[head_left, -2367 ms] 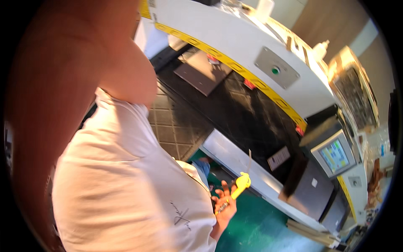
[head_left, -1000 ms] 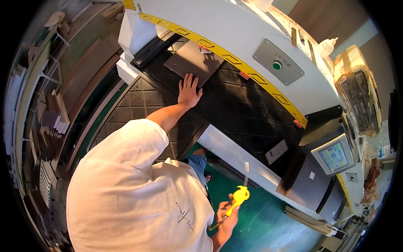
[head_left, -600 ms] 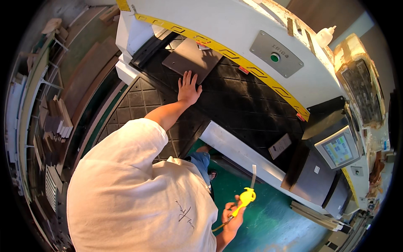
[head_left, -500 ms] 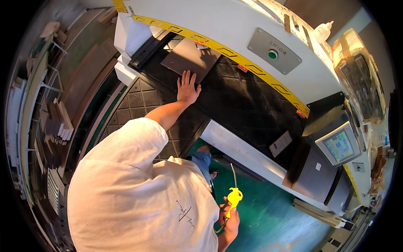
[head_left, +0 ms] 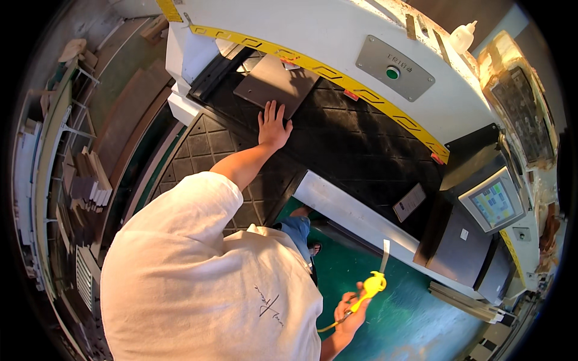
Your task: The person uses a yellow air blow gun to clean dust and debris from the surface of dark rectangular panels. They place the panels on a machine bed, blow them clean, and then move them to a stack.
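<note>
L hand spread flat on brd, 12 o'clk | R hand gripping airgun, 5 o'clk | brd laid; blowing prob. pending

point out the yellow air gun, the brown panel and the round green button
yellow air gun (head_left: 372,286): head view, on its yellow body
brown panel (head_left: 276,85): head view, mid upper face
round green button (head_left: 393,73): head view, centre of its green cap

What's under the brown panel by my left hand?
A black grooved bed shows around the brown panel, with your left hand at its near edge. Whatever lies directly beneath the panel is covered, so I can't see it.
</note>
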{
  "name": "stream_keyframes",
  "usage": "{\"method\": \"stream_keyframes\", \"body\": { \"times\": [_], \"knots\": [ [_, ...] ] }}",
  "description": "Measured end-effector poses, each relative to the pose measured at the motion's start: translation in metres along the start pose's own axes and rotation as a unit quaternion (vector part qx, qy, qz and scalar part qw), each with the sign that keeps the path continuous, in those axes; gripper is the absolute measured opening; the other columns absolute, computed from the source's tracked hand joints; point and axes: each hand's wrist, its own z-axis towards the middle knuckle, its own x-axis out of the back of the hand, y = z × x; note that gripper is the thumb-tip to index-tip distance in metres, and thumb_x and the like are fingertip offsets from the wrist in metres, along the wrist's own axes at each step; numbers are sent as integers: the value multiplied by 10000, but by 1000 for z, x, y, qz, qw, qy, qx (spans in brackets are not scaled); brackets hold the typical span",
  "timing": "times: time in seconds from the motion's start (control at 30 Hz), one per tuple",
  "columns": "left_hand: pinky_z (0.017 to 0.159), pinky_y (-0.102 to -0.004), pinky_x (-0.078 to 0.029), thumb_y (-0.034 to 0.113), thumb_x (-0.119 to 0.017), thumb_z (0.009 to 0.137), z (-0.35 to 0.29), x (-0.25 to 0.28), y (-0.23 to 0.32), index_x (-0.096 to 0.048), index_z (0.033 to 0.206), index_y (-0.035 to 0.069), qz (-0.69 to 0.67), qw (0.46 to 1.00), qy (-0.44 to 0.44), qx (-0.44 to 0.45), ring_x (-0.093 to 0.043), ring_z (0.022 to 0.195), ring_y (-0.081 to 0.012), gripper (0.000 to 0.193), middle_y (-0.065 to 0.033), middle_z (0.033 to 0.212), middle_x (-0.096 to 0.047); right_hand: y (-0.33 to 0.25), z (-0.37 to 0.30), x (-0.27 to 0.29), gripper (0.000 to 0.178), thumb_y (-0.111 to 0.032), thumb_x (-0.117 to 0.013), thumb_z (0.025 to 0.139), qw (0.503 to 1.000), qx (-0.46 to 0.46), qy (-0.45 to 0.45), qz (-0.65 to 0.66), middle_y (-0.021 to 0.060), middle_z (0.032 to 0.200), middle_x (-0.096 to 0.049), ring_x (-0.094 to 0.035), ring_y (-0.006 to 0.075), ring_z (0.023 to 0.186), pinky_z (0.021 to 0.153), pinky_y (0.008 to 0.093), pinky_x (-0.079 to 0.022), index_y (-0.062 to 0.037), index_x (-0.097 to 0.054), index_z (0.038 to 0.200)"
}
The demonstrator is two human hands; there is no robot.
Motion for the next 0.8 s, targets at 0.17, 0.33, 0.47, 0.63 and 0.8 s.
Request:
{"method": "stream_keyframes", "body": {
  "times": [0.17,0.33,0.47,0.63,0.8],
  "knots": [
    [1261,-613,-207,417,-563,1012,1,1,-1,-415,1567,112,0,1000,-18,11,-205,1602,-373,650,-188,1693,-288,-1,-15,21,696,-569,-467,1089,961,-117,-125,-217,87,933,-642,-458,84,433,388,225,-321,13,-489,1469],
    [1268,-587,-210,404,-604,998,-1,2,1,-422,1565,104,-3,1000,-13,10,-226,1595,-369,666,-179,1682,-318,-13,-22,10,673,-609,-406,1098,994,54,65,-72,104,865,-604,-423,89,400,344,230,-299,-81,-468,1510],
    [1261,-618,-203,443,-647,953,3,1,-3,-424,1545,78,-46,999,14,23,-213,1597,-374,730,-197,1678,-311,-15,-32,16,707,-604,-459,1081,964,-94,-151,-200,118,859,-600,-426,102,395,350,242,-313,-37,-449,1503],
    [1256,-650,-179,520,-736,867,0,7,-7,-442,1516,57,-36,995,28,92,-192,1600,-393,850,-222,1673,-311,5,-15,15,728,-567,-513,1069,999,14,-13,-30,93,846,-576,-435,106,415,377,242,-316,49,-463,1455],
    [1257,-648,-172,527,-726,889,4,5,1,-477,1499,65,-33,996,26,79,-181,1598,-425,805,-261,1672,-295,18,-17,31,683,-559,-471,1086,996,-69,-32,-40,98,896,-584,-418,110,405,368,246,-323,-5,-452,1486]
  ]
}}
